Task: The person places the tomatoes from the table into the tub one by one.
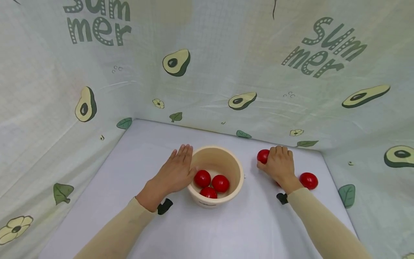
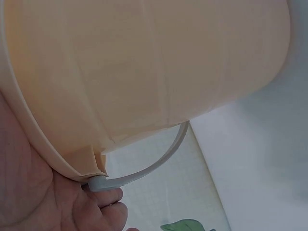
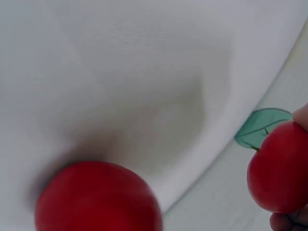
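A cream plastic bucket (image 1: 217,158) stands on the table with several tomatoes inside, one of them a red tomato (image 1: 221,183). Against its left side rests my left hand (image 1: 176,172), fingers straight; in the left wrist view the palm touches the rim beside the pale handle (image 2: 149,171). To the right of the bucket, my right hand (image 1: 280,163) grips a tomato (image 1: 263,156) between thumb and fingers. The right wrist view shows this held tomato (image 3: 276,168) with a bit of green stem, apart from a second tomato (image 3: 98,199) on the table, mostly hidden under my wrist in the head view.
Another tomato (image 1: 308,180) lies right of my right wrist, near the table's right edge. The white table (image 1: 226,237) is bordered at the back and sides by a hanging cloth (image 1: 210,82) printed with avocados and leaves. Dark straps (image 1: 165,207) show at both wrists.
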The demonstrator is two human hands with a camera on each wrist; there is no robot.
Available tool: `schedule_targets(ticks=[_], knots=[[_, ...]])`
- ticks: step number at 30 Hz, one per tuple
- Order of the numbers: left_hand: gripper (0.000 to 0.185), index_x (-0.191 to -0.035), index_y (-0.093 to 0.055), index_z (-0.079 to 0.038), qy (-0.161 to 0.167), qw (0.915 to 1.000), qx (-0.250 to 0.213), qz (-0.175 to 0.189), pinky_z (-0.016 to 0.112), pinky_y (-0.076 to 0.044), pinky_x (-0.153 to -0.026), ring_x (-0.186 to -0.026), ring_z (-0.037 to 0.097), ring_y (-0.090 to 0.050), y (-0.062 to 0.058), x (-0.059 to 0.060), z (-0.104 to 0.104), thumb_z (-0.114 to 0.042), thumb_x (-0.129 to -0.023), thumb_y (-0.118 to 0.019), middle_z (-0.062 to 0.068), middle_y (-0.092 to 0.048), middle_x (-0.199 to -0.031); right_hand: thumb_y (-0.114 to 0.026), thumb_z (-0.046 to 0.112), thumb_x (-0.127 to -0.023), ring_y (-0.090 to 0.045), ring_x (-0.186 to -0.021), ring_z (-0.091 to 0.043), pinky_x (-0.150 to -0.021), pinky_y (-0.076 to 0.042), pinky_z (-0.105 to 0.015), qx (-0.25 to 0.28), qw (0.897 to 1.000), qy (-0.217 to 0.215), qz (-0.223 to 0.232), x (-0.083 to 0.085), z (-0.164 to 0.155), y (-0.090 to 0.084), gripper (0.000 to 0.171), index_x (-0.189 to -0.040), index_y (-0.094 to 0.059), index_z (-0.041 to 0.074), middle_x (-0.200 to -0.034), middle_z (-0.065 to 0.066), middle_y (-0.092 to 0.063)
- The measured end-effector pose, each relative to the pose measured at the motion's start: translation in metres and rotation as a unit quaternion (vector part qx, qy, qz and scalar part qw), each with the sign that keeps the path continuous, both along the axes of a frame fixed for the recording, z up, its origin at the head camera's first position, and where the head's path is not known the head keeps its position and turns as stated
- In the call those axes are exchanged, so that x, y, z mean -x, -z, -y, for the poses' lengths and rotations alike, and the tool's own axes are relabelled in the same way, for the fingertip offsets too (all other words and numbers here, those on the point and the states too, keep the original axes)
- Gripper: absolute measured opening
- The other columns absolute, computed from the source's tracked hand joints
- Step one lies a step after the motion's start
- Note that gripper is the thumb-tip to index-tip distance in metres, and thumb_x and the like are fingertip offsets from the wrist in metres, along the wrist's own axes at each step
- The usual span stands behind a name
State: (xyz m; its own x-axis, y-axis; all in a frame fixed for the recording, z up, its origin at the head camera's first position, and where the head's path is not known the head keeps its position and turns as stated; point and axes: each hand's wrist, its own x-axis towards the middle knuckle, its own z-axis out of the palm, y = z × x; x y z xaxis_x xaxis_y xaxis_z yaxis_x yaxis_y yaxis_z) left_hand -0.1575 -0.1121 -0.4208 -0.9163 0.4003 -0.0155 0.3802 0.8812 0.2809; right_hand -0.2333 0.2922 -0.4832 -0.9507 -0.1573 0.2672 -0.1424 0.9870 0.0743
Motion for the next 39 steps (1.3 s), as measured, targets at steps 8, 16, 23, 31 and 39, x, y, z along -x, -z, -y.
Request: schedule_targets(ticks=[8,16,23,31,39], knots=[[0.078,-0.165,-0.018,0.008,0.001,0.9999,0.014,-0.007,0.057,-0.014,-0.132,-0.163,0.040,-0.014,-0.001,0.000,-0.001,-0.044,-0.111,-0.042,0.025,-0.020,-0.173,-0.070,0.050,-0.082,-0.051,-0.087,-0.042,-0.075,-0.044,-0.054,0.015,0.989,-0.090,-0.117,-0.010,0.026,-0.038,0.062,-0.096,-0.056,-0.009,-0.090,-0.025,-0.057],[0.077,-0.165,-0.019,0.007,-0.003,0.9998,0.014,-0.010,0.057,-0.013,-0.132,-0.163,0.041,-0.014,-0.003,0.002,0.000,-0.042,-0.111,-0.043,0.025,-0.020,-0.173,-0.076,0.048,-0.081,-0.054,-0.088,-0.042,-0.072,-0.047,-0.053,0.049,0.969,-0.174,-0.169,-0.031,0.083,-0.094,0.066,-0.106,-0.058,-0.009,-0.095,-0.027,-0.061],[0.078,-0.165,-0.019,0.007,-0.002,0.9999,0.013,-0.006,0.057,-0.013,-0.132,-0.163,0.041,-0.014,-0.002,0.002,-0.001,-0.044,-0.111,-0.042,0.025,-0.020,-0.173,-0.079,0.051,-0.079,-0.057,-0.095,-0.038,-0.076,-0.049,-0.050,0.060,0.958,-0.236,-0.153,-0.050,0.129,-0.095,0.067,-0.112,-0.060,-0.005,-0.101,-0.021,-0.064],[0.078,-0.164,-0.021,0.007,-0.001,0.9999,0.011,-0.007,0.056,-0.015,-0.132,-0.163,0.041,-0.016,-0.003,0.002,-0.002,-0.044,-0.110,-0.042,0.025,-0.022,-0.173,-0.076,0.050,-0.081,-0.057,-0.092,-0.034,-0.074,-0.048,-0.045,0.041,0.964,-0.236,-0.118,-0.055,0.150,-0.074,0.061,-0.108,-0.062,-0.003,-0.099,-0.017,-0.065],[0.077,-0.164,-0.022,0.007,0.000,1.0000,0.007,-0.007,0.056,-0.016,-0.132,-0.163,0.041,-0.016,-0.004,0.002,-0.002,-0.043,-0.110,-0.042,0.025,-0.023,-0.172,-0.074,0.054,-0.083,-0.058,-0.093,-0.034,-0.072,-0.048,-0.045,0.027,0.967,-0.231,-0.103,-0.055,0.150,-0.063,0.065,-0.110,-0.062,-0.004,-0.100,-0.017,-0.065]])
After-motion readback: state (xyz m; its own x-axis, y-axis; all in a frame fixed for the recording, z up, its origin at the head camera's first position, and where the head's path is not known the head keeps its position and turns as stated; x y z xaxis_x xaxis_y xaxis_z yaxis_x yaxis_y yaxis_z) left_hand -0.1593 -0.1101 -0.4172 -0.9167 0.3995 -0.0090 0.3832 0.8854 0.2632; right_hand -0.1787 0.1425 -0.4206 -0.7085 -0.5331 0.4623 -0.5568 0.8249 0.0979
